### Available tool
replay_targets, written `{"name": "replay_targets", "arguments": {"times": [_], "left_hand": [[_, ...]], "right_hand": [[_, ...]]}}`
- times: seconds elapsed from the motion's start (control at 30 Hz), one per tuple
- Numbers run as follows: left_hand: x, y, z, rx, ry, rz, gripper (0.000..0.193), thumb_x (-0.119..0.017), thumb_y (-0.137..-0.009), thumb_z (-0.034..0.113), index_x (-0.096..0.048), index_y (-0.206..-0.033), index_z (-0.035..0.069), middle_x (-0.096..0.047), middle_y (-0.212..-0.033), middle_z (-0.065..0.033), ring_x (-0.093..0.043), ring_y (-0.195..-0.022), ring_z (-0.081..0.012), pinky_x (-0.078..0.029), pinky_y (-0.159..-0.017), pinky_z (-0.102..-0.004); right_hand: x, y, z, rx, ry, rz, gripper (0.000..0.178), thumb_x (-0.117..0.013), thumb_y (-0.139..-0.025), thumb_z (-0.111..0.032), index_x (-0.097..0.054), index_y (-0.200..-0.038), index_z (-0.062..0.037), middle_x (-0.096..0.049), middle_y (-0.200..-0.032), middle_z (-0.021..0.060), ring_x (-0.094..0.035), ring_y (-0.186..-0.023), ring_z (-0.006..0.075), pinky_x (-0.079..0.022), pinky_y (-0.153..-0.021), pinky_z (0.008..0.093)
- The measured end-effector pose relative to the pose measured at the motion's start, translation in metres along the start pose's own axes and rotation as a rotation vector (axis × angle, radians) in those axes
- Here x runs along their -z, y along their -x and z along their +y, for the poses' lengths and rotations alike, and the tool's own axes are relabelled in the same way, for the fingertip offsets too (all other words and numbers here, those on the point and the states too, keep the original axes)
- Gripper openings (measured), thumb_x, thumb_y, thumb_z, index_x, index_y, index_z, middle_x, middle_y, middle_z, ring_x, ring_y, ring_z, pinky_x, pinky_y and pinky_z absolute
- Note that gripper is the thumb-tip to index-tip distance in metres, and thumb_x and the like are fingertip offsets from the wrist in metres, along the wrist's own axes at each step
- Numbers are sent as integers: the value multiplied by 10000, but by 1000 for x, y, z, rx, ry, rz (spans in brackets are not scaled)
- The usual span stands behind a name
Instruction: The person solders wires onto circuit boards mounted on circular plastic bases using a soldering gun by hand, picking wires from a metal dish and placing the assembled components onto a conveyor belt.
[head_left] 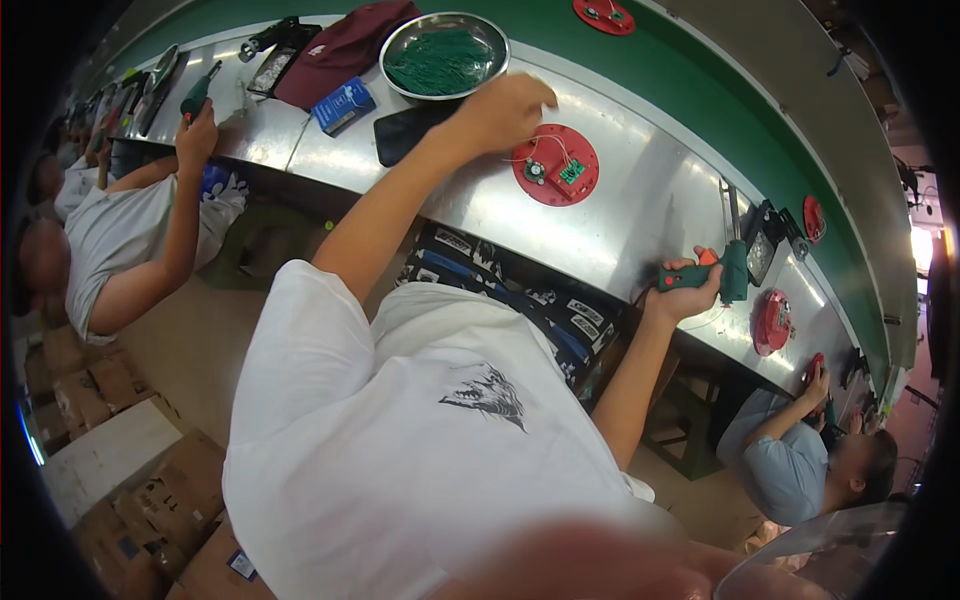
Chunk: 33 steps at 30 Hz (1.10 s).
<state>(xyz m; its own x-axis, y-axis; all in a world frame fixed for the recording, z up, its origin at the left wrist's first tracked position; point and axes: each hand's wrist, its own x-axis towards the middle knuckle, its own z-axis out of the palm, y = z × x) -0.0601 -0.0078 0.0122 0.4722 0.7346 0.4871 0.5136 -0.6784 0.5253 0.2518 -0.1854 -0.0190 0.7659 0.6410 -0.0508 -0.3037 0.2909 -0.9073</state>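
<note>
Red disc (556,165) lies between the hands, touching neither.

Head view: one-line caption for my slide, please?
At a steel bench, the left hand reaches by a bowl of green parts above a red disc; the right hand grips a green screwdriver.

Our left hand (505,108) reaches across the steel worktop (640,200), fingers curled just at ten o'clock of the red round disc (556,165) with its small green board. At eleven o'clock sits a metal bowl (444,55) of green pieces. Our right hand (685,290), at four o'clock of the disc, wraps its grip around a green electric screwdriver (715,272).
</note>
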Motion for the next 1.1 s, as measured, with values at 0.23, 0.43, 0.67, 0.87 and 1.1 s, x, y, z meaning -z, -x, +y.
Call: {"name": "replay_targets", "arguments": {"times": [0.23,0.43,0.67,0.87,1.1], "left_hand": [[52,-41,-105,351,-635,-227,232,-639,-822,113,-759,-1018,91,-721,-1029,-203,-692,-991,-366,-551,-885,-485],[61,-30,-125,263,-261,-7,201,-691,-838,210,-766,-966,75,-741,-949,-148,-711,-904,-331,-553,-835,-426],[79,-25,-62,355,288,213,143,-670,-920,83,-705,-1042,15,-710,-839,-67,-667,-718,-125,-525,-677,-258],[50,20,17,307,503,185,132,-689,-929,73,-717,-1029,-10,-713,-861,-25,-651,-763,-86,-520,-711,-241],[-33,58,61,173,212,195,73,-712,-854,19,-714,-927,9,-689,-833,-97,-661,-675,-183,-514,-613,-274]], "right_hand": [[2,-1,1,18,-21,-26,406,-431,-1027,-357,-565,-1086,22,-610,-916,136,-550,-507,183,-487,-476,329],[-5,2,-1,48,-35,-50,349,-437,-1036,-283,-559,-1072,42,-603,-982,150,-560,-519,191,-483,-457,331],[9,1,2,-5,8,-102,353,-430,-1033,-265,-567,-1086,56,-608,-996,154,-569,-521,191,-483,-450,331],[0,13,-1,160,139,-411,407,-498,-1001,-303,-550,-1140,76,-649,-1027,224,-591,-499,202,-486,-442,311],[6,30,4,54,199,-721,425,-602,-927,-66,-549,-1327,70,-666,-1140,222,-632,-635,228,-515,-550,307]]}}
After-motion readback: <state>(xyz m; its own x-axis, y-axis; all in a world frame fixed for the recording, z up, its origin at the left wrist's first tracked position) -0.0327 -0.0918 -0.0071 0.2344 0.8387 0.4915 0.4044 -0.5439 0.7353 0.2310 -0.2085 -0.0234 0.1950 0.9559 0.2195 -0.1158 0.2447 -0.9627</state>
